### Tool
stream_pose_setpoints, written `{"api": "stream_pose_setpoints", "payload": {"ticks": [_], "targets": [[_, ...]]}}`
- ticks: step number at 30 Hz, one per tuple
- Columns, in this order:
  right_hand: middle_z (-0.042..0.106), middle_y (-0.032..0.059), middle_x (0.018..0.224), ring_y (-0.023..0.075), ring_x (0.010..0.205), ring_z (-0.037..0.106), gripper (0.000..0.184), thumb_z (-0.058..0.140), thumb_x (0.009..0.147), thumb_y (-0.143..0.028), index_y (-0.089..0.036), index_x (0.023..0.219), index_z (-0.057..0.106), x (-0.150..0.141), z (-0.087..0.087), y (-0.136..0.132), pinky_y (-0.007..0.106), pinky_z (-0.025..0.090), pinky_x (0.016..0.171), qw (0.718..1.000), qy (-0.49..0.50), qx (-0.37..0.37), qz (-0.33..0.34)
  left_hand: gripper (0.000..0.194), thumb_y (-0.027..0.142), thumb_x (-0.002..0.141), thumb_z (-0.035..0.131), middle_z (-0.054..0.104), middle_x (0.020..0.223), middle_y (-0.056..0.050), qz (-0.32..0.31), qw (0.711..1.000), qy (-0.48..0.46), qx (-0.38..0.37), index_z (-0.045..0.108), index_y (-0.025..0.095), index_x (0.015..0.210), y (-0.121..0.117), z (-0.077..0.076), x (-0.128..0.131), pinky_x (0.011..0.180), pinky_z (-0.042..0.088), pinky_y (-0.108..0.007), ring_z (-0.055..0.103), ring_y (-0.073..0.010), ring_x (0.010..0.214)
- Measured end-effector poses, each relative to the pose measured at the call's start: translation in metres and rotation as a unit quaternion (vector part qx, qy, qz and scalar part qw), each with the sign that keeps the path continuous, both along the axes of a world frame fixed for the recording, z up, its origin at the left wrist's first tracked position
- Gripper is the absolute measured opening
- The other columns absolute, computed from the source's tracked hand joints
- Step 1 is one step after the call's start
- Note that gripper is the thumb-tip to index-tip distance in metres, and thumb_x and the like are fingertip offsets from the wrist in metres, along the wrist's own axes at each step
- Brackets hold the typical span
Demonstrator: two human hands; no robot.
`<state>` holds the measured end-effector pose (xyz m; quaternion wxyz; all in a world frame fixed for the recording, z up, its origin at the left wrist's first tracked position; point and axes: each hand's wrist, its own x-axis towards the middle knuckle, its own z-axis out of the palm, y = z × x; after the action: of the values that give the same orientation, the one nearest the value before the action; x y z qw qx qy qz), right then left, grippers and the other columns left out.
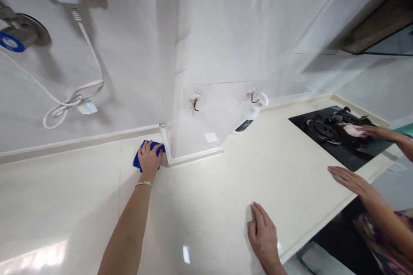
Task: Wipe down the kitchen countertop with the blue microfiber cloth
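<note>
My left hand (150, 157), with a thin bracelet at the wrist, presses a blue cloth (137, 162) onto the white countertop (206, 206). The cloth lies in the corner where the back ledge meets the jutting wall, and its middle is hidden under my fingers. Lower right of it, near the counter's front edge, my right hand (265, 236) rests on the surface with its fingers stretched out and nothing in it.
At the right, a co-worker's hand (376, 131) holds a pale pink cloth (353, 129) on the black gas stove (309, 131); their other hand (350, 179) rests on the counter. A white bottle (250, 120) stands behind the jutting wall. A white cable (92, 51) hangs at left.
</note>
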<state>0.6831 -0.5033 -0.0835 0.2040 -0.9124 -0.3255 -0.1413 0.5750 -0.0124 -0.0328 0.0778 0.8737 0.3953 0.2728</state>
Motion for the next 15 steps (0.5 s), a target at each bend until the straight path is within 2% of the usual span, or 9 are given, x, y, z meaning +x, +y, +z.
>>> {"api": "stream_pose_setpoints", "payload": {"ticks": [5, 10, 15], "targets": [[0.055, 0.0143, 0.141, 0.0308, 0.128, 0.053, 0.048, 0.039, 0.094, -0.026, -0.02, 0.141, 0.046, 0.0, -0.002, 0.0, 0.051, 0.046, 0.101, 1.0, -0.01, -0.002, -0.001, 0.034, 0.036, 0.094, 0.052, 0.055, 0.142, -0.013, 0.035, 0.999, -0.007, 0.002, 0.071, 0.027, 0.12, 0.02, 0.003, 0.023, 0.115, 0.03, -0.053, 0.038, -0.0326, 0.142], [0.054, 0.0139, 0.142, 0.0308, 0.13, 0.052, 0.05, 0.04, 0.094, -0.024, -0.022, 0.143, 0.044, 0.001, -0.001, 0.001, 0.053, 0.046, 0.104, 1.0, -0.002, 0.004, 0.002, 0.033, 0.035, 0.092, 0.053, 0.054, 0.136, -0.016, 0.101, 0.994, -0.024, -0.017, 0.072, 0.026, 0.117, 0.031, 0.011, 0.045, 0.109, 0.033, -0.055, 0.044, -0.035, 0.129], [0.051, 0.0126, 0.145, 0.0297, 0.133, 0.05, 0.051, 0.041, 0.093, -0.021, -0.024, 0.144, 0.043, 0.003, 0.002, 0.006, 0.053, 0.047, 0.105, 1.0, 0.021, 0.017, -0.004, 0.037, 0.037, 0.093, 0.05, 0.051, 0.137, -0.018, 0.095, 0.995, 0.001, -0.014, 0.07, 0.023, 0.121, 0.034, 0.017, 0.049, 0.109, 0.033, -0.058, 0.044, -0.0366, 0.128]]}}
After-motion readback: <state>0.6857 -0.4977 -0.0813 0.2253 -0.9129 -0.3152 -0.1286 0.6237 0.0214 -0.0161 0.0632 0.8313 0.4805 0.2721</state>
